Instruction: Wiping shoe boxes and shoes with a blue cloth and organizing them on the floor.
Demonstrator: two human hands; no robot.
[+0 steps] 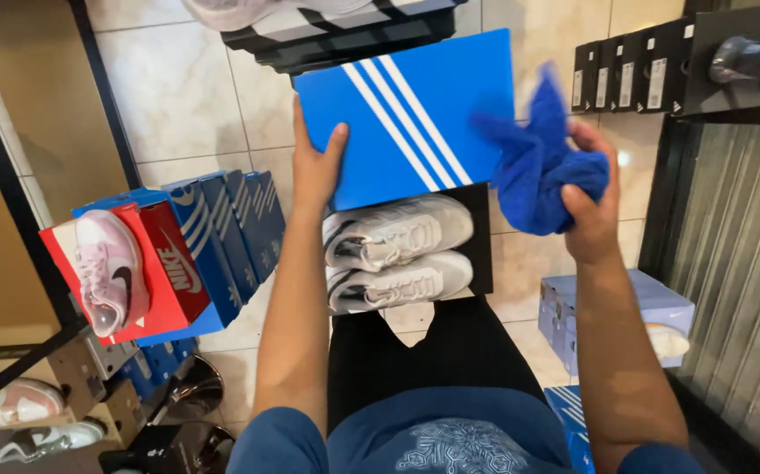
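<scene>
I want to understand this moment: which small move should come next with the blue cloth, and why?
Probably bring the blue cloth down onto the blue box lid and wipe. The right hand holds the cloth bunched at the lid's right edge, while the left hand steadies the lid above the grey shoes.

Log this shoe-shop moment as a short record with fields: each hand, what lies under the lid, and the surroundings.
left hand: grips the left edge of the blue lid, which has white stripes
right hand: shut on a bunched blue cloth at the lid's right edge
under the lid: a pair of grey sneakers in an open black box
left side: a pink sneaker on a red box, in front of a row of blue boxes
floor: pale tiles
</scene>
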